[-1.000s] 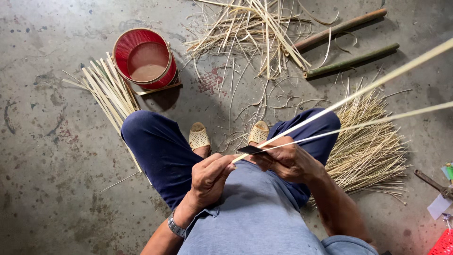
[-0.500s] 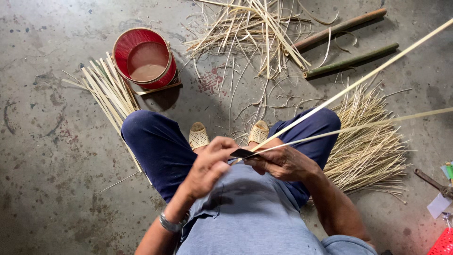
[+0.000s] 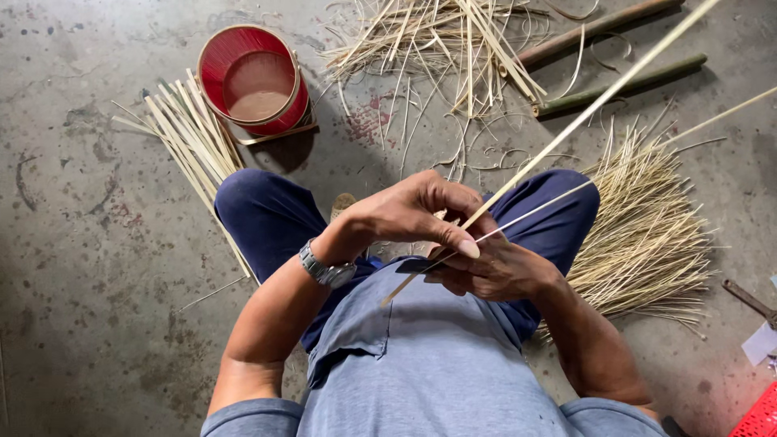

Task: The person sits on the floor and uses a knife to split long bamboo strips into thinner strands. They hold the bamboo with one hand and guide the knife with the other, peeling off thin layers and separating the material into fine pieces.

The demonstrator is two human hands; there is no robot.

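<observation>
1. The bamboo strip (image 3: 558,146) is pinched by the curled left hand (image 3: 421,212), palm down above the lap.
2. The right hand (image 3: 498,271) is closed beneath, gripping a dark blade (image 3: 417,265).
3. A red basket (image 3: 255,81) is seen beyond.

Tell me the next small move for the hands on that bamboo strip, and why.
Probably draw the long bamboo strip a little further through the hands: the left hand pinches it over the right hand, only a short end pokes out below, and most of its length extends up right.

My left hand (image 3: 421,212) covers the blade, can't see it. The bamboo strip (image 3: 583,117) runs off the top edge, and that red crate (image 3: 757,417) is cut off at the corner.
</observation>
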